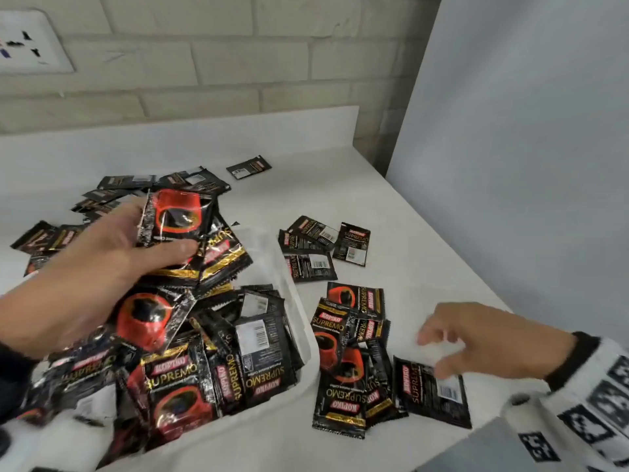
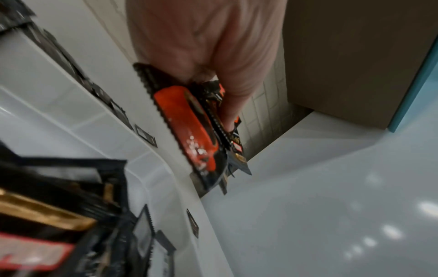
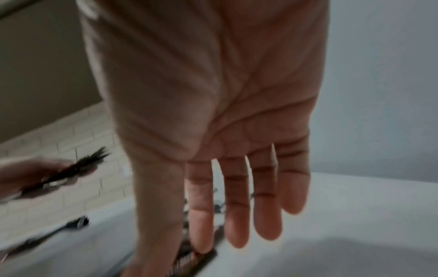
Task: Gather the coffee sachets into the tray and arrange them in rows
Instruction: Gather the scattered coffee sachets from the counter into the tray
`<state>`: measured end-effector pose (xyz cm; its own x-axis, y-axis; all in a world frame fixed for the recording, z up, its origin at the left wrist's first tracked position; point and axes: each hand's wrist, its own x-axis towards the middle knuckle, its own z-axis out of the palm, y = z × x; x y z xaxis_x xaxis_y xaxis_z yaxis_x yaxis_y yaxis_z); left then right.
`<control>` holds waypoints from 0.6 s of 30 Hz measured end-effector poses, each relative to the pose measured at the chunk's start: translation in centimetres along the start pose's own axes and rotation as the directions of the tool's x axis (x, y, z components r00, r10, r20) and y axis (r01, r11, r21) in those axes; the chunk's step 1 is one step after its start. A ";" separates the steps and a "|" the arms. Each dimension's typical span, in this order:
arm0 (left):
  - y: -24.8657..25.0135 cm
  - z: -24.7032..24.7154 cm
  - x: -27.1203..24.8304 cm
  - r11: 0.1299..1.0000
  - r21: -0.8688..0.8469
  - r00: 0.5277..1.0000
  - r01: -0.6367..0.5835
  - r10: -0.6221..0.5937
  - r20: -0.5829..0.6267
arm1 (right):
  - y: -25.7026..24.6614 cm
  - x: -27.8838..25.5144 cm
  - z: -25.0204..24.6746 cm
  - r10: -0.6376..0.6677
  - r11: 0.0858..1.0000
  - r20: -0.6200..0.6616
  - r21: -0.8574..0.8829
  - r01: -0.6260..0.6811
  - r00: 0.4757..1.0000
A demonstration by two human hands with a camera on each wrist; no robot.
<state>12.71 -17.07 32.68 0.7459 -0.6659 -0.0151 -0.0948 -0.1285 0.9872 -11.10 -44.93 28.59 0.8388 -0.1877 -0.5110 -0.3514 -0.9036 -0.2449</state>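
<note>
A white knitted sleeve [image 1: 599,400] patterned with dark square motifs is seen at the lower right of the head view, and it is finished at the wrist by a narrow black cuff [image 1: 571,359]. A dark sleeve edge [image 1: 13,373] is glimpsed at the lower left, blurred.

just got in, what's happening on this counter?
A person is gathering coffee sachets into a white tray. The left hand grips a bunch of sachets above the tray, which already holds a loose, unsorted heap, not rows. The right hand is open, fingers spread, reaching down over a single sachet beside the pile right of the tray. More sachets lie scattered on the white counter behind and to the left.
</note>
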 end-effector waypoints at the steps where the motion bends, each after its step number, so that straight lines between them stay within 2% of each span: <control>1: -0.2 -0.3 -0.4 0.999 0.031 1.000 -0.010 0.011 -0.002 | 0.3 -0.3 0.9 0.024 0.999 0.053 -0.031 -0.022 0.998; 3: -1.0 -0.9 -1.0 0.997 0.074 1.000 -0.015 0.014 0.015 | 0.5 -0.7 2.6 0.049 0.998 0.064 -0.030 -0.047 0.997; 7: -3.0 -2.2 -1.4 0.977 0.190 0.990 0.094 -0.112 0.089 | 0.3 -0.3 4.5 0.032 0.999 -0.071 -0.008 -0.033 0.997; 10: -4.9 -3.6 -1.6 0.915 0.381 0.954 0.130 -0.220 0.204 | 0.6 0.2 4.3 0.041 0.998 -0.043 0.047 -0.038 0.998; 12: -5.9 -4.3 -1.6 0.892 0.429 0.933 0.146 -0.268 0.241 | 0.9 0.4 3.8 0.042 0.991 -0.059 0.129 -0.034 0.997; 18: -7.5 -5.5 -1.7 0.841 0.536 0.962 0.072 -0.201 0.187 | 0.9 -0.5 1.7 0.051 0.917 -0.256 0.394 0.056 0.965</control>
<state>15.80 -10.95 26.17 0.6133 -0.7516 -0.2430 -0.3792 -0.5501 0.7441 -12.52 -45.04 27.18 0.8984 -0.3257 -0.2947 -0.4390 -0.6879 -0.5781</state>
